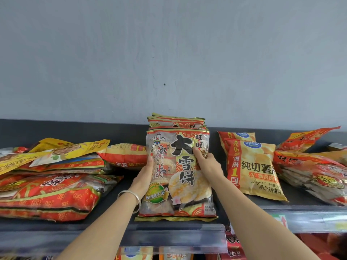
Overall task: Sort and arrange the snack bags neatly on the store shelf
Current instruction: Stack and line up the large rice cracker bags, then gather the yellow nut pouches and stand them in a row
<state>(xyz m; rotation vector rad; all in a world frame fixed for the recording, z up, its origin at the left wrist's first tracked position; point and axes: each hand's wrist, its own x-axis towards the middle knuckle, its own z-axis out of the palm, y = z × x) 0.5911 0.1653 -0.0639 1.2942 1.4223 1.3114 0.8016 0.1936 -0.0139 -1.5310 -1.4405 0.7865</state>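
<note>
Head view: the stack of rice-cracker bags stands mid-shelf. The left hand grips its left edge and the right hand its right edge. Potato-chip bags stand just right, and a loose pile of bags lies left.

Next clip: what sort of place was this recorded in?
Probably a small shop's snack aisle: rice cracker bags and potato chip bags sit on a dark shelf with a clear price-label strip along its front edge.

The front rice-cracker bag mostly hides the stacked bags behind it.
</note>
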